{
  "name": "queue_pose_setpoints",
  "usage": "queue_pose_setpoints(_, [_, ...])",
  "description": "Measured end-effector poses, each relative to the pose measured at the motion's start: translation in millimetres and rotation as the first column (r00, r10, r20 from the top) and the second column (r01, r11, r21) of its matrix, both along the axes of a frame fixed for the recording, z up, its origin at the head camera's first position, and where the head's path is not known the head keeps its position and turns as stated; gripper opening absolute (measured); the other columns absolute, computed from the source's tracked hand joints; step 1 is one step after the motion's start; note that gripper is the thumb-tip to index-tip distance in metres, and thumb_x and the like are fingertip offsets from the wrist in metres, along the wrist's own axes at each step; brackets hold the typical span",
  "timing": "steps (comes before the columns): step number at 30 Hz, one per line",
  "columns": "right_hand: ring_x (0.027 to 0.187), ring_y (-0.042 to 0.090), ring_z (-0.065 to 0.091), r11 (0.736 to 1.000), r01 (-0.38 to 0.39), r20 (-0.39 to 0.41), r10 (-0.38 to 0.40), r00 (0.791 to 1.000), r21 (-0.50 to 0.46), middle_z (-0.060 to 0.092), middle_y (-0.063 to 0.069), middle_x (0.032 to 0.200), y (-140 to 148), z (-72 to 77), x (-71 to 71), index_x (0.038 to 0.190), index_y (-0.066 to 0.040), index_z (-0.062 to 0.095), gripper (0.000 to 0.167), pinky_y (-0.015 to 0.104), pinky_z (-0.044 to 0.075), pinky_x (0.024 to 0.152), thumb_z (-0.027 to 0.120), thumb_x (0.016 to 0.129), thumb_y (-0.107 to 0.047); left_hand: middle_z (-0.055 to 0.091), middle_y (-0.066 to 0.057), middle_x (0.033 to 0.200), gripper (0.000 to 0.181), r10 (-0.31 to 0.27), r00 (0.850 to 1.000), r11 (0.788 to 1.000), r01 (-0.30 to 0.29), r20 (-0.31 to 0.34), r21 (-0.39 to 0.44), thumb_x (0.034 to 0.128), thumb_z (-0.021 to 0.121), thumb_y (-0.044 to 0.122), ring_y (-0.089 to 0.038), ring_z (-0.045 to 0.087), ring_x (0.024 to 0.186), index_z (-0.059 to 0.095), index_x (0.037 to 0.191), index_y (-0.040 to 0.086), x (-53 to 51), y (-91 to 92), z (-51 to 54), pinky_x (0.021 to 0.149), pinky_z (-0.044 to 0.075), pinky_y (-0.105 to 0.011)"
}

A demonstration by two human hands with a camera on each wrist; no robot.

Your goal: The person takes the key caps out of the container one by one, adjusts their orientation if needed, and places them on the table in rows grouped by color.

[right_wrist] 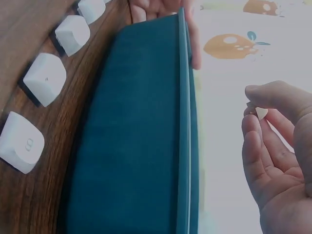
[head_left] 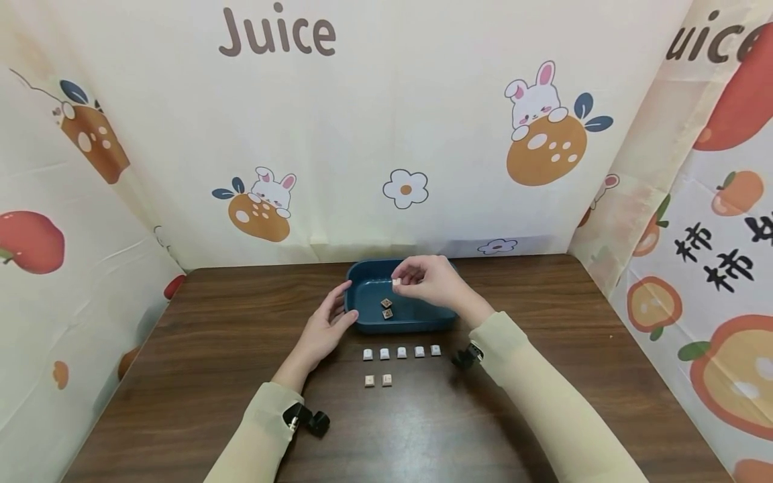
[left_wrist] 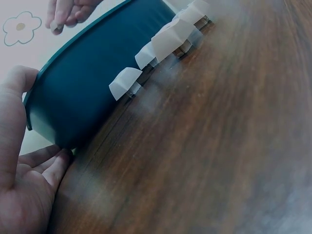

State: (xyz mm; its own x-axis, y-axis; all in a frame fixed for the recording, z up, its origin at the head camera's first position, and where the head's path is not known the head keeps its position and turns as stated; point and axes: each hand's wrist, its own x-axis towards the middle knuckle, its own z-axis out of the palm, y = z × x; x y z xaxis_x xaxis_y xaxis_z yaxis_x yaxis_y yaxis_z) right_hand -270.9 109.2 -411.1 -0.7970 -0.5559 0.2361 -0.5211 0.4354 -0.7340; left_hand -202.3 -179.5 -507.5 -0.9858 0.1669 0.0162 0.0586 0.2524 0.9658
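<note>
Over the blue tray [head_left: 404, 327], my right hand [head_left: 437, 278] pinches a small white keycap [right_wrist: 261, 113] between thumb and fingertips. My left hand [head_left: 323, 329] holds the tray's left end, thumb and fingers against its rim and outer wall. Inside the tray lie two keycaps [head_left: 387, 313] showing dark brownish undersides. A row of several white keycaps [head_left: 401, 352] stands upright on the table in front of the tray. Closer to me, two more pale keycaps [head_left: 370, 381] sit side by side. One keycap in the row [right_wrist: 24, 142] bears a printed mark.
The tray stands at the back of the dark wooden table [head_left: 211, 376], near a printed curtain [head_left: 362, 134]. More printed cloth hangs on the left and right. Each wrist carries a small black camera [head_left: 314, 422].
</note>
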Motion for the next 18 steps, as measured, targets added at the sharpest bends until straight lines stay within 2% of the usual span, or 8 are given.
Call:
queue_pose_setpoints(6, [0.083, 0.013, 0.070, 1.000, 0.011, -0.013, -0.011, 1.000, -0.024, 0.075, -0.007, 0.092, 4.9, 1.7, 16.0, 0.108, -0.017, 0.081, 0.015, 0.035, 0.063, 0.077, 0.088, 0.095, -0.016, 0.048, -0.017, 0.165, 0.064, -0.009, 1.000, 1.000, 0.009, -0.003, 0.000, 0.1109, 0.068, 0.029, -0.037, 0.048, 0.153, 0.041, 0.168, 0.035, 1.1, 0.1, 0.5, 0.125, 0.040, -0.051])
queue_pose_setpoints(13, [0.086, 0.013, 0.070, 0.996, -0.024, -0.047, 0.020, 0.999, -0.089, 0.076, -0.007, 0.097, 8.2, -3.2, 36.0, 0.111, -0.014, 0.081, 0.018, 0.043, 0.064, 0.078, 0.088, 0.094, -0.013, 0.047, -0.017, 0.165, 0.063, -0.002, 1.000, 1.000, 0.002, -0.006, -0.004, 0.1112, 0.068, 0.027, -0.038, 0.048, 0.153, 0.041, 0.168, 0.036, 1.5, 0.0, 0.7, 0.125, 0.040, -0.052])
queue_pose_setpoints(18, [0.087, 0.012, 0.070, 0.993, -0.016, -0.050, 0.011, 0.999, -0.113, 0.076, -0.008, 0.099, 10.8, -5.8, 51.2, 0.113, -0.017, 0.081, 0.021, 0.041, 0.064, 0.078, 0.089, 0.094, -0.014, 0.048, -0.018, 0.165, 0.064, -0.002, 1.000, 1.000, 0.002, -0.014, -0.009, 0.1110, 0.068, 0.029, -0.038, 0.049, 0.152, 0.040, 0.169, 0.034, 2.2, 0.0, 2.2, 0.124, 0.041, -0.052])
